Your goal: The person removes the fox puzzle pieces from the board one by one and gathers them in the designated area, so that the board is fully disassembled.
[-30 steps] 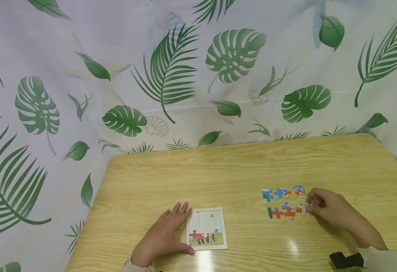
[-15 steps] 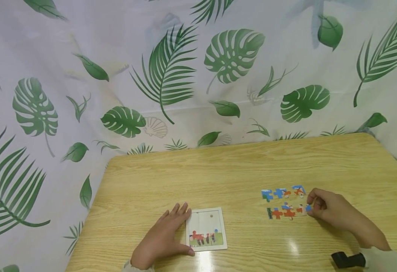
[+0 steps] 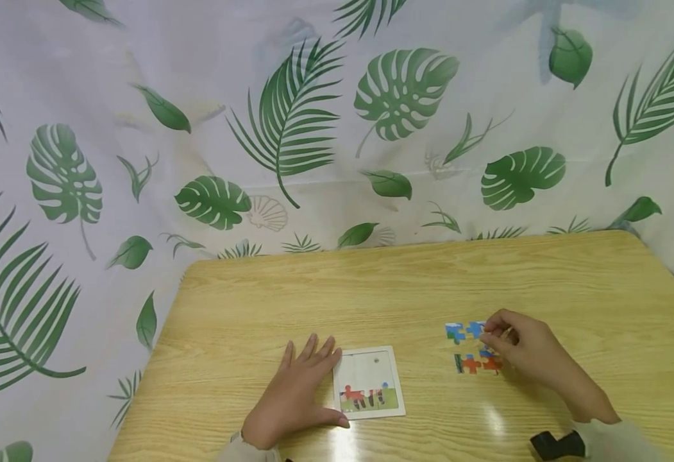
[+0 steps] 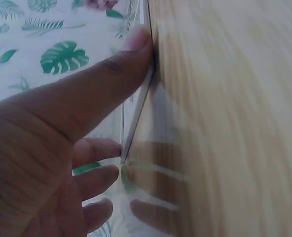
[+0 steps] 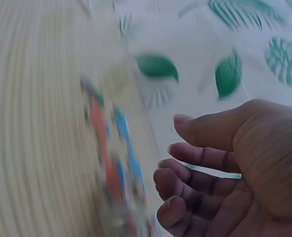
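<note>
My left hand rests at the left side of a white-framed jigsaw tray, fingers spread. Its thumb lies at the near left corner; in the left wrist view the thumb touches the tray's edge. Fitted pieces of red, green and black fill the tray's lower part. Over the loose jigsaw pieces at the right is my right hand, fingers loosely curled and covering some of them. Nothing shows between its thumb and fingers in the right wrist view, where the pieces are blurred.
Loose pieces lie in two rows on the wood-grain table, blue ones in the far row. A leaf-print cloth hangs behind and beside the table. A black strap is on the right wrist.
My right hand has moved left from the right end of the rows to over the pieces. My left hand and the tray have shifted slightly right.
</note>
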The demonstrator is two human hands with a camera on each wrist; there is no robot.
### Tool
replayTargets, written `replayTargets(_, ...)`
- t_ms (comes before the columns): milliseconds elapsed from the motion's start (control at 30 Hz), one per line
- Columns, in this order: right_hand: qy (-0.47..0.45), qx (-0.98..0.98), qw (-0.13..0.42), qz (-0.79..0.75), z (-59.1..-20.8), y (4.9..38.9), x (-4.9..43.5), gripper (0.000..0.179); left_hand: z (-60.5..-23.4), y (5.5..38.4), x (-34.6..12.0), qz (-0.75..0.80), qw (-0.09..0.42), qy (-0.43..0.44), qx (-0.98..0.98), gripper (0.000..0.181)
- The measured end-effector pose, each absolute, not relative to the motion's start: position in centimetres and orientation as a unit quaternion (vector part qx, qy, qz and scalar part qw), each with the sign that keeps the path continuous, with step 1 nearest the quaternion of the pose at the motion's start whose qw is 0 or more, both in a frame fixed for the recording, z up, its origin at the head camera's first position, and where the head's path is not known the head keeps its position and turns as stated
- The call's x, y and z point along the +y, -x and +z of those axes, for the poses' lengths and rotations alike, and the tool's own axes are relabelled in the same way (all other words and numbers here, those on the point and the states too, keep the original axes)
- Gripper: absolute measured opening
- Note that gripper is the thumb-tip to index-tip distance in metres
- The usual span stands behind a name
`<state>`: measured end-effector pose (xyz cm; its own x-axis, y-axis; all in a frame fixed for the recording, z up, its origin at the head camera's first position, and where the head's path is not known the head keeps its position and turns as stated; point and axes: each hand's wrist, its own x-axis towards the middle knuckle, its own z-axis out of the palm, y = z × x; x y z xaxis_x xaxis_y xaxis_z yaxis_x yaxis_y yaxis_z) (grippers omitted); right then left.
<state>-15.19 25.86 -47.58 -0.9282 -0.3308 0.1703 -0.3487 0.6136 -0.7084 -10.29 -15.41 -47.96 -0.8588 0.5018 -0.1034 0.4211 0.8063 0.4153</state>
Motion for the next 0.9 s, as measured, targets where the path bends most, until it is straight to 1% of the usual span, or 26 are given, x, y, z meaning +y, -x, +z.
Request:
replayTargets(100, -0.238, -0.878, 0.017, 0.415, -47.4, 15.2, 23.3, 0.007, -47.9, 10.5, -14.3, 0.176, 0.105, -0.254, 0.945, 0.113)
replayTargets(167, -0.269, -0.867, 0.007, 0.419, -47.3, 15.2, 21.4, 0.008, -47.9, 10.6, -13.7, 0.167, 0.103, -0.259, 0.946, 0.112)
replayTargets(233, -0.284, -0.858, -0.023, 0.427, -47.2, 15.1, 19.5, 0.007, -47.8, 10.7, -13.2, 0.160, 0.102, -0.259, 0.947, 0.112)
replayTargets(333, -0.286, -0.852, -0.074, 0.432, -47.1, 14.9, 16.8, 0.011, -47.8, 10.9, -12.6, 0.154, 0.098, -0.255, 0.949, 0.111)
replayTargets(467, -0.297, -0.840, -0.111, 0.441, -47.1, 14.4, 13.8, 0.016, -47.8, 11.1, -12.0, 0.140, 0.091, -0.256, 0.952, 0.110)
replayTargets(633, -0.330, -0.816, -0.147, 0.452, -47.5, 13.5, 11.2, 0.011, -48.1, 11.2, -11.5, 0.127, 0.084, -0.260, 0.953, 0.108)
replayTargets(733, -0.344, -0.816, -0.152, 0.439, -47.9, 13.0, 10.5, 0.006, -48.3, 11.2, -11.5, 0.127, 0.082, -0.259, 0.954, 0.109)
replayTargets(800, -0.349, -0.824, -0.146, 0.423, -48.1, 12.8, 10.3, 0.004, -48.4, 11.3, -11.7, 0.131, 0.082, -0.255, 0.955, 0.110)
replayTargets(900, -0.356, -0.833, -0.132, 0.403, -48.3, 12.4, 10.2, 0.006, -48.4, 11.3, -11.9, 0.136, 0.084, -0.251, 0.955, 0.112)
